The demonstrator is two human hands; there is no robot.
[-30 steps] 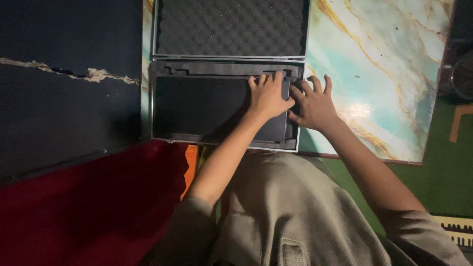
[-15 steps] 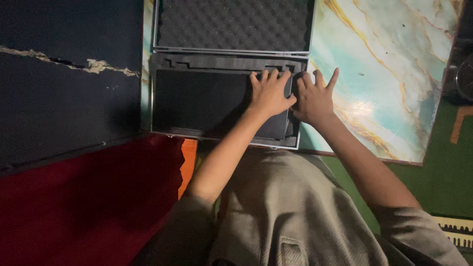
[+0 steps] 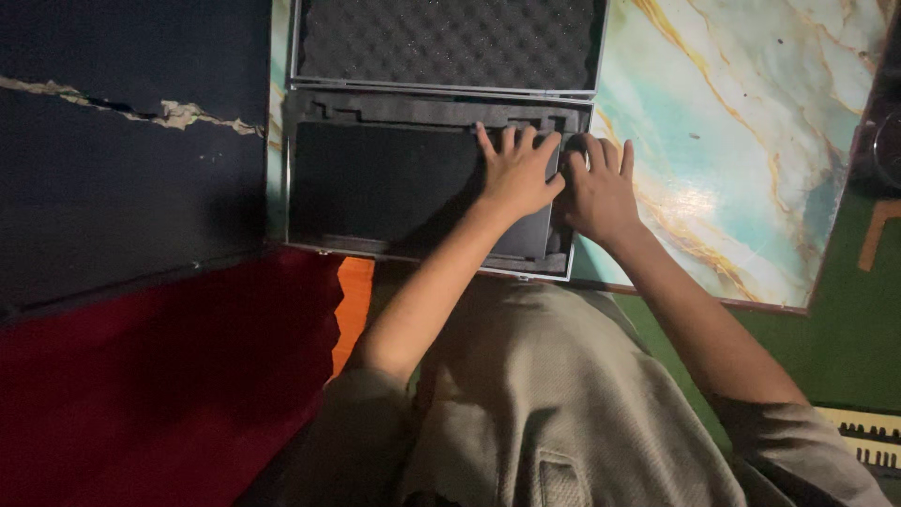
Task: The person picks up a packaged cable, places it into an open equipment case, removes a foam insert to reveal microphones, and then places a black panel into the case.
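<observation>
An open hard case point(image 3: 300, 169) with a metal rim lies on a marble-patterned table. Its raised lid point(image 3: 450, 42) is lined with dark egg-crate foam. A flat dark foam insert point(image 3: 385, 183) fills the lower half. My left hand point(image 3: 516, 174) rests flat on the right part of that insert, fingers spread. My right hand point(image 3: 596, 188) lies beside it over the case's right edge, fingers curled down onto a narrow slot there. What sits under the right fingers is hidden. Neither hand visibly holds anything.
The marble-patterned tabletop point(image 3: 741, 150) stretches right of the case. A dark cracked panel point(image 3: 122, 178) stands at left, red fabric point(image 3: 160, 385) below it and an orange strip point(image 3: 355, 300) by my lap. Green floor point(image 3: 845, 347) and a small keyboard point(image 3: 868, 437) show at lower right.
Both hands have shifted slightly left and down along the case's right side. My right hand's fingers, spread before, now curl down at the case edge.
</observation>
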